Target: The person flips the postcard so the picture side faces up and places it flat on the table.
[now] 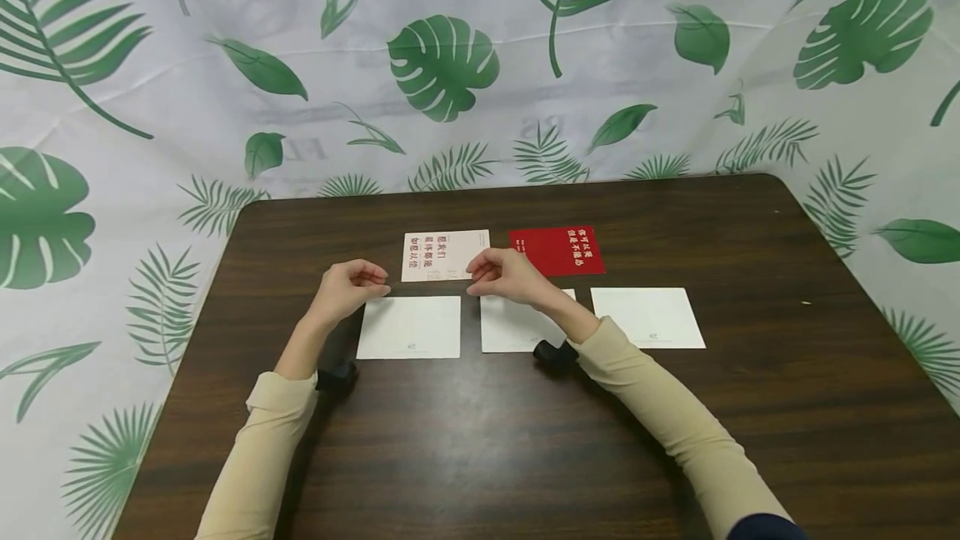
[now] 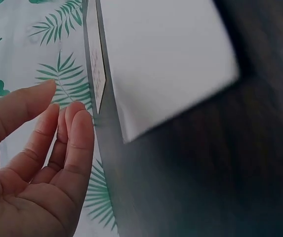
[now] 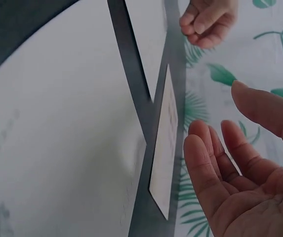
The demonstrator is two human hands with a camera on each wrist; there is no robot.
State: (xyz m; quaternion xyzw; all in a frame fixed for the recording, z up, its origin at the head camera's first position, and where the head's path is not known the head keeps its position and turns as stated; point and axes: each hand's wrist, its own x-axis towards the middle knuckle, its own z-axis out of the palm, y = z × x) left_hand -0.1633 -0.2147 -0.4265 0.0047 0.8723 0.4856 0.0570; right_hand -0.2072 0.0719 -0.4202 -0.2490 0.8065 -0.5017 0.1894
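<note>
My left hand [image 1: 347, 294] hovers by the upper left corner of a white card [image 1: 409, 328], thumb and fingers apart with nothing between them in the left wrist view. Over the top edge of the middle white card [image 1: 506, 325] is my right hand [image 1: 510, 277], its fingers loosely bent and holding nothing in the right wrist view. It partly covers that card and the corner of a pale card with red characters [image 1: 442, 252]. Just right of the hand lies a red card with white characters [image 1: 558, 251].
A third white card [image 1: 647, 317] lies at the right end of the front row. Everything rests on a dark wooden table [image 1: 465, 440]. Behind it hangs a white cloth with green leaves [image 1: 442, 65]. Black wrist cameras [image 1: 555, 355] sit under both wrists.
</note>
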